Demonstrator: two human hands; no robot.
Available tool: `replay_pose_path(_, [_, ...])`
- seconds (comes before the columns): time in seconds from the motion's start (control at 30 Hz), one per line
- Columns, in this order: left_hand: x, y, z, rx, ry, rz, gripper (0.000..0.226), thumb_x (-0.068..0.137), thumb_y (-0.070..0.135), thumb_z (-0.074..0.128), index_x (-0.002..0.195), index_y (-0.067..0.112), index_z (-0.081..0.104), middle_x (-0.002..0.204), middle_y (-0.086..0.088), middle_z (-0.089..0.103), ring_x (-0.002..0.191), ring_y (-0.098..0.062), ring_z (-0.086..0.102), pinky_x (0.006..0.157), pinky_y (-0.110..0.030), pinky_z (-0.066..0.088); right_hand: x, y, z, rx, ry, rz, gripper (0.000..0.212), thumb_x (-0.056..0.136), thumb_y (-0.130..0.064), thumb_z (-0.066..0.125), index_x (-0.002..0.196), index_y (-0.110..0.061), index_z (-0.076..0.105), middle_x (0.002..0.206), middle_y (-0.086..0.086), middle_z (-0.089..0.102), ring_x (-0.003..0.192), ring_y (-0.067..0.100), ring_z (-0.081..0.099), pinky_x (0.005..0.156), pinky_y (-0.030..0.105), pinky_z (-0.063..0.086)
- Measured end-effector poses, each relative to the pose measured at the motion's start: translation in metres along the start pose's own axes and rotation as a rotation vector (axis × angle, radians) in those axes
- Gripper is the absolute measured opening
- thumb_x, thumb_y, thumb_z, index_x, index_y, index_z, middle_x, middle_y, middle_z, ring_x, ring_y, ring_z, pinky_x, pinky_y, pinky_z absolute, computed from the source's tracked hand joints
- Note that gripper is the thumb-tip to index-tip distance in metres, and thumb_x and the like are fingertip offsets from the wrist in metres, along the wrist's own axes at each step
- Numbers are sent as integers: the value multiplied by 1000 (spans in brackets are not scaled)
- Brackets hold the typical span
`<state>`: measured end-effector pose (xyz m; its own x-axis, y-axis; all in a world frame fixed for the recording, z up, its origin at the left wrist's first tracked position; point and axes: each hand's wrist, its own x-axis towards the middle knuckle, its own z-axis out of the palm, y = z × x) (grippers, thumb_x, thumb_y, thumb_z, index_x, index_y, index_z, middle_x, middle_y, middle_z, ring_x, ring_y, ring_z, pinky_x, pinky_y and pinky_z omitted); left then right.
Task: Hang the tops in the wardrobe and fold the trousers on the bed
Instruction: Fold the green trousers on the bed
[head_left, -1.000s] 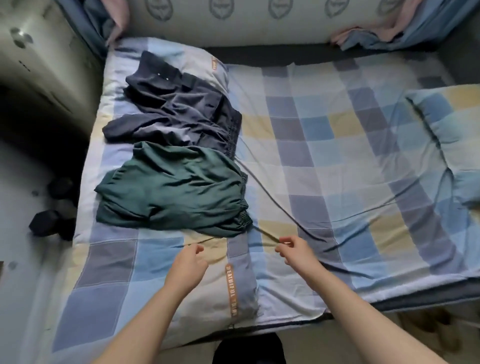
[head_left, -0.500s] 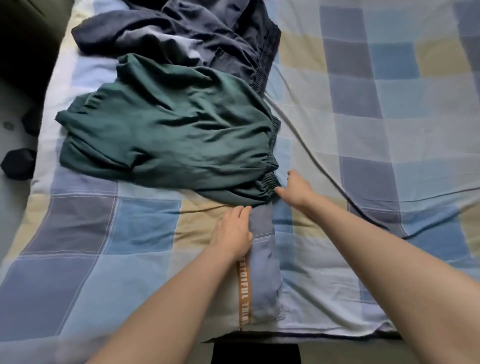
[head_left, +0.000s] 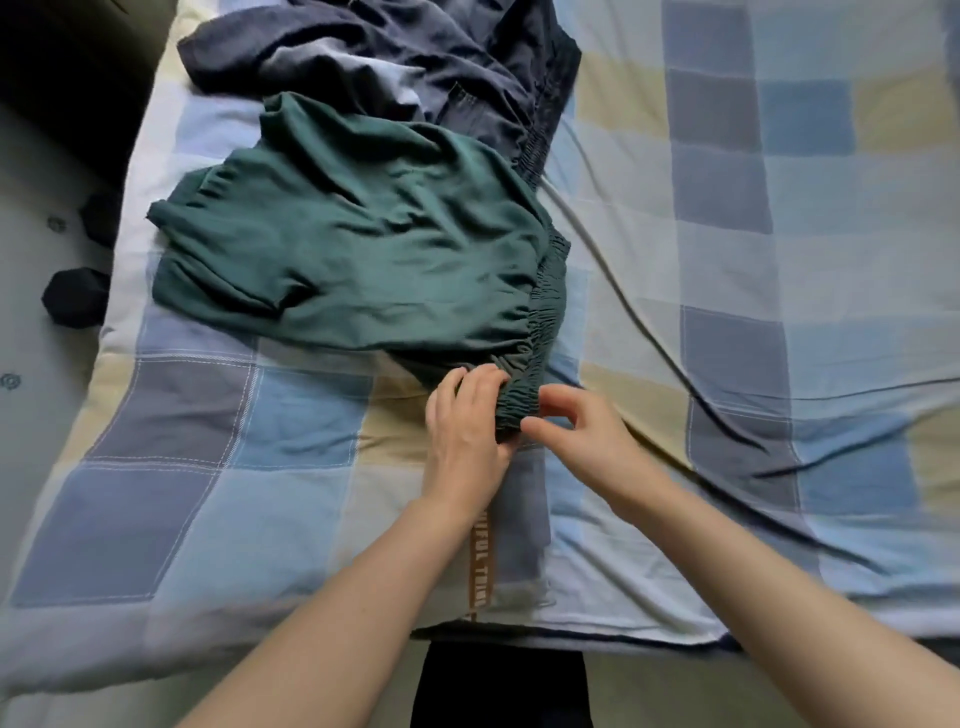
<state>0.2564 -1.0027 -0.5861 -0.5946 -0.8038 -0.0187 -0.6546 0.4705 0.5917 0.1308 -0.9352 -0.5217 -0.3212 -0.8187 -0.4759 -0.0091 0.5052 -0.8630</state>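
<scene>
The green trousers (head_left: 363, 249) lie crumpled in the middle left of the frame on the checked bedcover (head_left: 779, 312), their gathered elastic waistband (head_left: 540, 332) running down toward the centre, where both hands meet it. This looks like the start of the folding step: the garment is still bunched and unflattened, and the waistband corner is being taken up. The left hand (head_left: 465, 431) grips that lower end of the waistband, its fingers (head_left: 480, 376) curled over the edge of the cloth with the fabric caught against the palm. The right hand (head_left: 576, 431) sits just beside it, thumb and forefinger half closed toward each other; its fingertips are at or touching the elastic, but I cannot tell whether they actually pinch cloth or are only closing on it. The next move, as I judge it, calls for the right hand to secure its own hold farther along the waistband, so the two hands can draw apart, lift and shake the trousers flat before laying one leg over the other. Above, in the upper centre of the frame, a dark navy garment (head_left: 415, 62) lies in a rumpled heap, its edge touching the green one. A brown lettered strip (head_left: 479, 561) runs along the bedcover beneath the left wrist.
</scene>
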Motion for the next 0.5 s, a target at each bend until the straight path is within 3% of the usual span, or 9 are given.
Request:
replay_pose_path(0.07, [-12,12,-19,-29,67,14,44,60,2,73,102,12,64,109,-4,64,115,-24,49,99,-45,40,-31,-17,-1,24,-10,-20,36,83,7,58,99,-22,71,97,-4,73,94,10,66,85,27,53])
replay_pose_path(0.13, [-29,30,-47,-137,28,1,30,65,3,66,94,13,64,96,-2,66,98,-23,57,88,-35,43,-61,-33,-4,31,1,-60,47,82,11,58,99,-32,68,100,-14,71,99,0,64,89,21,50])
replay_pose_path(0.23, [-53,63,-91,-345,-40,-97,10,84,15,65,94,18,62,80,9,64,75,-13,60,66,-25,42,-99,-52,-11,-7,97,-151,50,81,16,51,102,-26,70,105,-15,67,108,2,60,91,18,48])
replay_pose_path(0.37, [-71,113,-157,-556,-79,-159,16,91,16,67,104,24,65,91,13,69,85,-6,64,77,-23,49,-141,-69,-26,-179,208,-204,44,81,4,54,108,-30,65,110,-20,62,112,1,56,92,21,47])
replay_pose_path(0.5, [-84,164,-227,-752,-173,-154,15,92,9,63,95,22,69,85,14,69,82,-2,63,76,-17,47,-184,-94,-22,-390,125,-247,42,78,-6,62,118,-19,63,123,-11,56,114,4,51,98,13,38])
